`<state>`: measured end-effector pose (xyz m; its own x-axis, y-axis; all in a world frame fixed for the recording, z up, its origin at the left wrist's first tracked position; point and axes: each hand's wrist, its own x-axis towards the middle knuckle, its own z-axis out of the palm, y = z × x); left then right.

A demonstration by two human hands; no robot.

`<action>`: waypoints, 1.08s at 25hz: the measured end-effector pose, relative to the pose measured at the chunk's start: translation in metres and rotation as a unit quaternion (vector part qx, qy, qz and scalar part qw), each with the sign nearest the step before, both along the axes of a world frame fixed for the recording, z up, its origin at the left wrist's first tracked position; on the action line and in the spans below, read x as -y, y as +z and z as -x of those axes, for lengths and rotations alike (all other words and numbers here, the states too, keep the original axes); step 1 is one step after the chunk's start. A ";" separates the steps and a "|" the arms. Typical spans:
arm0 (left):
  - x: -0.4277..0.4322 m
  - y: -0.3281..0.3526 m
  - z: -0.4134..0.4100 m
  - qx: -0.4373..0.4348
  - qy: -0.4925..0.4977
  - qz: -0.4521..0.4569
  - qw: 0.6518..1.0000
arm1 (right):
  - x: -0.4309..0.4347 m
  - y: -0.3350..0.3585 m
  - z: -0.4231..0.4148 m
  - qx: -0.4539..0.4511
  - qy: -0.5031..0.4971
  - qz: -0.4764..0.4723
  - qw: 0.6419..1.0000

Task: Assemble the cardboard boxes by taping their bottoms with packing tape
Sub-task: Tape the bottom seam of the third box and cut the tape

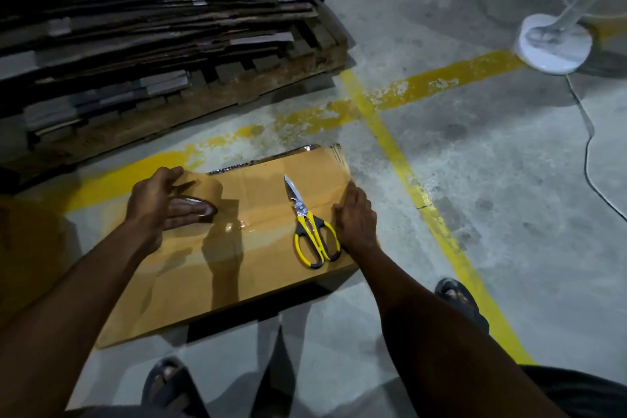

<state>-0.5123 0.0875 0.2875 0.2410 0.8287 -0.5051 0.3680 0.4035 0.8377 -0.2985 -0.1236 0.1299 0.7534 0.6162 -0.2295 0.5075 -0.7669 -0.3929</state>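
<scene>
A brown cardboard box [210, 268] stands on the floor with its closed flaps facing up. My left hand [154, 204] grips a roll of clear packing tape [196, 209] over the left part of the centre seam. A shiny strip of tape [244, 224] runs along the seam toward the right. My right hand [356, 217] presses flat on the box's right edge at the seam's end. Yellow-and-black scissors [310, 231] lie on the box just left of that hand.
A tall stack of flattened cardboard [142, 44] sits on a wooden pallet [285, 78] behind the box. A white pedestal fan base [556, 44] and its cable [587, 146] are at the right. Yellow floor lines [407, 180] cross nearby. My sandalled feet [458, 299] are beside the box.
</scene>
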 end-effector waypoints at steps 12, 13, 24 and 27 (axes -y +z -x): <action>-0.068 -0.028 0.112 -0.105 0.270 -0.054 0.956 | 0.003 -0.012 -0.012 -0.035 -0.154 -0.030 0.987; -0.067 -0.034 0.117 -0.109 0.280 -0.051 0.952 | 0.002 -0.014 -0.012 -0.012 -0.154 -0.042 0.987; -0.053 -0.147 0.130 -0.217 0.165 -0.027 0.962 | 0.008 -0.018 -0.020 0.119 -0.110 0.022 0.987; -0.018 -0.113 0.075 -0.267 0.079 -0.050 0.959 | 0.020 -0.017 -0.050 0.092 -0.200 0.033 0.975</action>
<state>-0.5875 0.1053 0.1741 -0.1620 0.8840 -0.4385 0.6957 0.4175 0.5845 -0.2489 -0.1439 0.1131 0.9626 0.2527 -0.0977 0.2194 -0.9386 -0.2664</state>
